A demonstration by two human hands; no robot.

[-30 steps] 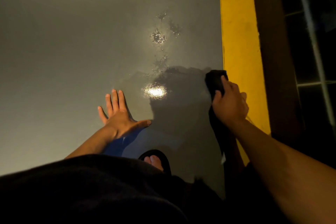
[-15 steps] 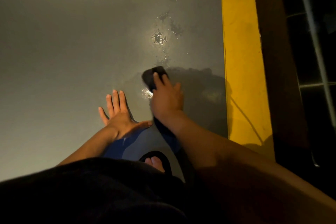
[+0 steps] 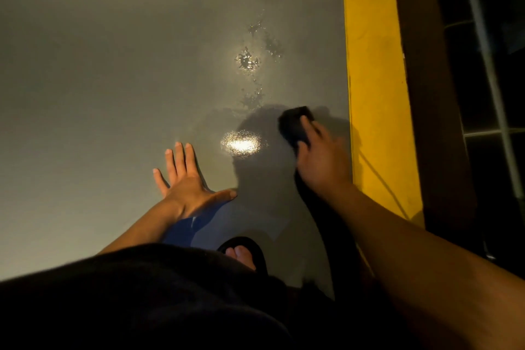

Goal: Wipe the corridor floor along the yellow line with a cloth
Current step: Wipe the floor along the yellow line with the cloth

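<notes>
A dark cloth (image 3: 294,123) lies on the grey corridor floor (image 3: 113,79), a short way left of the yellow line (image 3: 375,94). My right hand (image 3: 322,160) presses on the cloth from behind, fingers over it, blurred by motion; its trailing end runs back under my wrist. My left hand (image 3: 189,179) rests flat on the floor with fingers spread, left of the cloth. The floor around the cloth shines wet, with a bright light reflection (image 3: 241,143) between my hands.
Splashes of water (image 3: 247,61) sit on the floor ahead of the cloth. Right of the yellow line runs a dark ledge (image 3: 434,94) with railing bars (image 3: 488,65). My sandalled foot (image 3: 244,254) shows below, between my arms.
My right hand swept the cloth left from the yellow line to the middle, then back right towards the line. My left hand stayed planted on the floor.
</notes>
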